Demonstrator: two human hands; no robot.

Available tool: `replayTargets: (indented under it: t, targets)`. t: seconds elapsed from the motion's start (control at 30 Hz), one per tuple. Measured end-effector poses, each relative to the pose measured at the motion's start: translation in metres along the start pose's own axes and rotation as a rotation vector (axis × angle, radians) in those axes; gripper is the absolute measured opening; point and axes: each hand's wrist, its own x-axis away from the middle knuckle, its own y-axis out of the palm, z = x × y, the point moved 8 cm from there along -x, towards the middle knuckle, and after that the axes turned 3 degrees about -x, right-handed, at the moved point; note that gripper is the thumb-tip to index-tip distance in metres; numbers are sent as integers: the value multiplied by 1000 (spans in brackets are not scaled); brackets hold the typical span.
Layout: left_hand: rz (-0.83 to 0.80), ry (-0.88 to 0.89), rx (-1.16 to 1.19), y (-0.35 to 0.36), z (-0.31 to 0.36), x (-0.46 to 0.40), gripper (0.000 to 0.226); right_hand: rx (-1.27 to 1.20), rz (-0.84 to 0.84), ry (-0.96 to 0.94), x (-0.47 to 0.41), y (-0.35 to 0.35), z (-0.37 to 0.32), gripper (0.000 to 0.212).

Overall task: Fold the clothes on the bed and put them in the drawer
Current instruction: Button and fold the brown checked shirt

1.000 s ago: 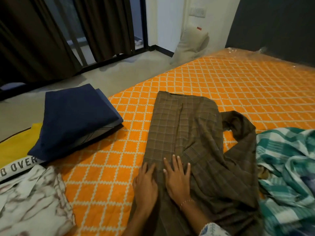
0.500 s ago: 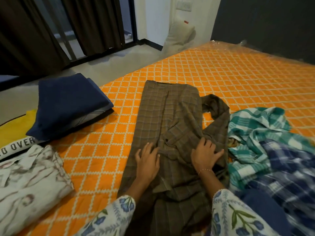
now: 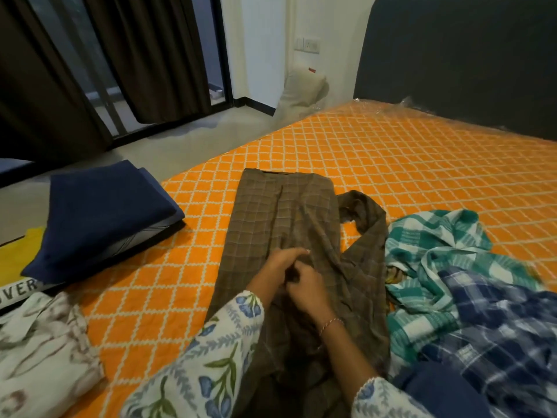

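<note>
Both hands meet mid-garment: our left hand [image 3: 278,267] and right hand [image 3: 307,289] each have fingers curled, pinching a fold of the brown checked shirt [image 3: 289,212], which lies lengthwise on the orange-quilted bed [image 3: 391,164]. Just right of it we see a crumpled teal checked shirt [image 3: 434,245] touching a blue plaid shirt [image 3: 497,321]. Left, well apart: folded navy clothes [image 3: 99,212] over a yellow garment [image 3: 18,254], and a folded marble-print shirt [image 3: 39,342] nearer us.
</note>
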Motion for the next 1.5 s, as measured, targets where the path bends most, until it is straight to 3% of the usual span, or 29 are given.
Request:
replayTargets:
  t: [0.07, 0.1, 0.2, 0.23, 0.27, 0.33, 0.43, 0.57, 0.67, 0.73, 0.8, 0.9, 1.0, 1.17, 1.27, 1.33, 1.4, 1.5]
  targets:
    - [-19, 32, -55, -13, 13, -9, 3, -118, -147, -56, -5, 15, -5, 29]
    - [-43, 86, -18, -17, 19, -12, 11, -204, -103, -55, -8, 7, -6, 25]
    - [-175, 251, 180, -29, 45, -13, 22, -250, 378, -21, -38, -57, 0, 19]
    - [-220, 280, 230, -33, 56, -13, 22, -276, 420, 10, -48, -70, 0, 24]
    - [-276, 307, 277, -35, 66, -11, 21, -423, 343, 61, -63, -69, 2, 31]
    - [-318, 362, 323, -47, 91, -20, 20, -872, -19, 165, -93, -40, -9, 38]
    - [-305, 395, 316, -63, 118, -40, 19, -1108, -247, 171, -123, -30, -34, 40]
    - [-244, 438, 306, -96, 164, -79, 20, -913, -89, -1, -200, -61, -74, 28]
    - [-193, 427, 381, -116, 190, -113, 21, -894, -9, -18, -258, -64, -89, 30]
    - [-170, 290, 370, -121, 180, -144, 19, -938, -96, 48, -286, -41, -80, 38]
    - [-147, 132, 220, -121, 149, -180, 20, -828, -182, 165, -299, -5, -48, 48]
    - [-50, 29, 115, -118, 114, -221, 14, -632, -129, 343, -314, 27, 5, 42]
    - [54, 160, 195, -122, 120, -244, 28, -625, -91, 313, -326, 31, 10, 35]
    - [-11, 372, 253, -128, 169, -254, 36, -806, 27, 10, -356, 2, -29, 39]
    - [52, 264, 182, -128, 159, -265, 27, -794, 105, 177, -378, 13, 10, 40]
    - [154, 166, 185, -132, 144, -264, 23, -701, 115, 308, -388, 25, 42, 55]
    - [234, 192, 86, -134, 141, -259, 11, -634, 140, 300, -408, 28, 68, 68]
    - [318, 211, -114, -136, 134, -247, 38, -639, 225, 280, -395, 25, 53, 69]
